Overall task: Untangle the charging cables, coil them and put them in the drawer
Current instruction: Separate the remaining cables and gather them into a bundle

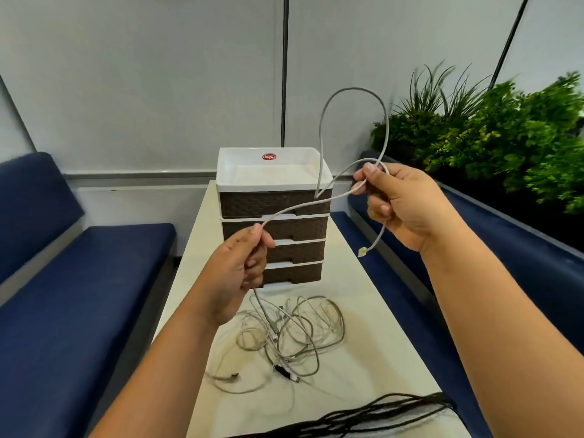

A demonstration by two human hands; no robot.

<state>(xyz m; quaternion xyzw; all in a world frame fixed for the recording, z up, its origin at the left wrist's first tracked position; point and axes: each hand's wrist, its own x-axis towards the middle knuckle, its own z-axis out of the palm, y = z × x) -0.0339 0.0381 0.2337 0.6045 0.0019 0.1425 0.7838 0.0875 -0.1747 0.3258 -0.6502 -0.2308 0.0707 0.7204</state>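
Hands are raised above the table, apart, both clamped on one white charging cable [294, 208]. The right hand [407, 207] pinches it between thumb and forefinger at a crossing point, where a tall loop stands upward and a short tail hangs down to a pale connector [362, 251]. The left hand [235, 279] grips the same cable lower and nearer, its fingers curled round it; from there the cable drops into the tangle of cables [284, 336] on the white table [373, 343].

Risks, as judged:
- The held cable's lower end appears to be caught in the tangle. Pulling upward could lift the heap or tighten its knots.
- The standing loop is sprung. A slack pinch could let it flip open and undo the coil.
- The hanging connector swings free and may snag on the drawer unit [274, 216] just behind the hands.
- All drawers appear closed. With both hands occupied, a coil would need to be held in one hand to open one.

Count:
- Hands: two.
- Cables in hand: one.
- Cables in the tangle: several, pale; exact number cannot be told.
- Drawers in the unit: four, brown-fronted, under one white top tray.
- Dark strands [363, 415] at the near edge: one bundle.
- Blue benches [79, 295]: one left, one right.
- Green planting [505, 131]: one bank, far right.
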